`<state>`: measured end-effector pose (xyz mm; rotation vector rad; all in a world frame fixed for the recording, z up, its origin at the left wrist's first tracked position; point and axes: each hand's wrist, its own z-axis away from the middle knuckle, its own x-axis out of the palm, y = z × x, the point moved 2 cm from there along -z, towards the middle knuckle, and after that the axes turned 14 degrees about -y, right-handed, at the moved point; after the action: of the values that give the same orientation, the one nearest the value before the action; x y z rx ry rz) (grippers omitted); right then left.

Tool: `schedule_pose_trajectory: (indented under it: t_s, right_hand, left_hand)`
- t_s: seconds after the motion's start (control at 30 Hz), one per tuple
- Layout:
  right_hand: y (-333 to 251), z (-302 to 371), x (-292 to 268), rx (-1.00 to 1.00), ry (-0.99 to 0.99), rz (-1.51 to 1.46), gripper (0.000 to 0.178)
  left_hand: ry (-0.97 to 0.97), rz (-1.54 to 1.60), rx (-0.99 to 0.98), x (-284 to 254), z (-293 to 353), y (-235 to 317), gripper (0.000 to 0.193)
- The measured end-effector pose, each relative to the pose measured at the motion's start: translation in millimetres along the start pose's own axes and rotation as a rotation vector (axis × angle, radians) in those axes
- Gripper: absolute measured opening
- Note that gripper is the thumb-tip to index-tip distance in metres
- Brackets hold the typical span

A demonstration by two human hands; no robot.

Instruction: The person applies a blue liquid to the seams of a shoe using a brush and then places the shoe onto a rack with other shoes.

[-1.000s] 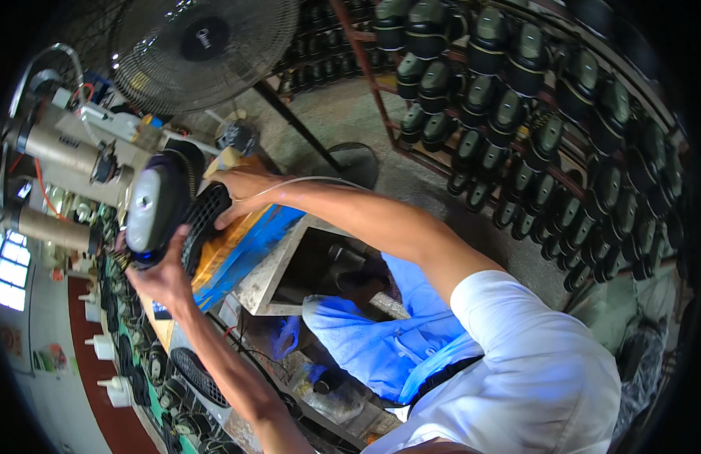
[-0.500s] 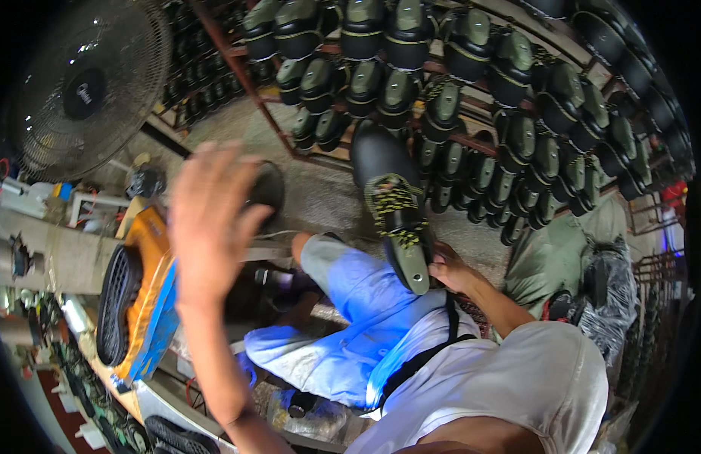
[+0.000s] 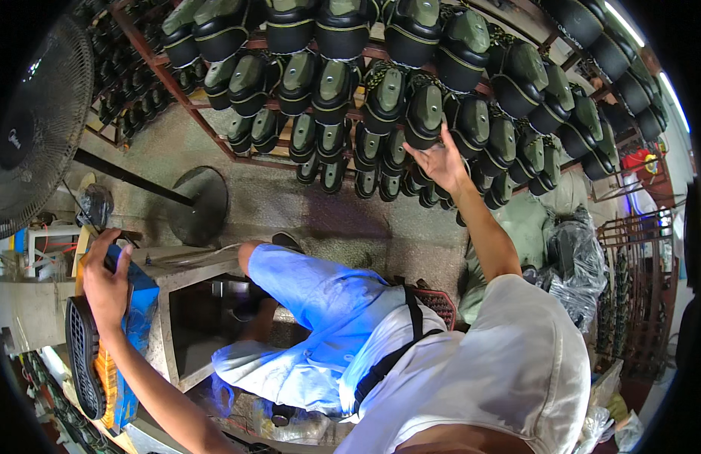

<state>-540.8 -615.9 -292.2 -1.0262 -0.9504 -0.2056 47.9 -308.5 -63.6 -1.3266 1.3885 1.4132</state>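
Note:
My right hand (image 3: 441, 164) reaches up to the rack, its thumb and fingers spread around the lower end of a black and olive shoe (image 3: 425, 113). The fingertips lie at or just beside the shoe; a firm grip does not show. At the left, my left hand (image 3: 106, 286) rests over the top of an orange and blue block-like stand (image 3: 138, 306), thumb apart from the fingers. A black shoe sole (image 3: 85, 359) with a grid tread is against the stand's left side, just below that hand.
Rows of black and olive shoes (image 3: 339, 83) hang on a red metal rack (image 3: 169, 79) ahead. A standing fan (image 3: 29, 125) with a round base (image 3: 197, 206) is at the left. Green sacks (image 3: 517, 231) and black plastic wrapping (image 3: 574, 257) lie at the right.
My right hand has risen from beside my lap to the rack, and the shoe it held is no longer there. My left hand has come down and left onto the stand.

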Motion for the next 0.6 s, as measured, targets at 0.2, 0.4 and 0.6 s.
schedule_pose_trajectory:
  t_s: [0.2, 0.4, 0.6]
  right_hand:
    - [-7, 120, -90, -0.174, 0.441, -0.109, 0.118]
    - [-103, 134, -88, -0.044, 0.353, -0.088, 0.105]
    - [-46, 166, -41, -0.105, 0.425, 0.165, 0.095]
  left_hand:
    - [0.024, -0.047, -0.083, 2, 8, -7, 0.030]
    - [-0.047, -0.082, -0.143, 10, -2, -14, 0.031]
    - [0.014, -0.110, -0.105, -1, 11, -18, 0.028]
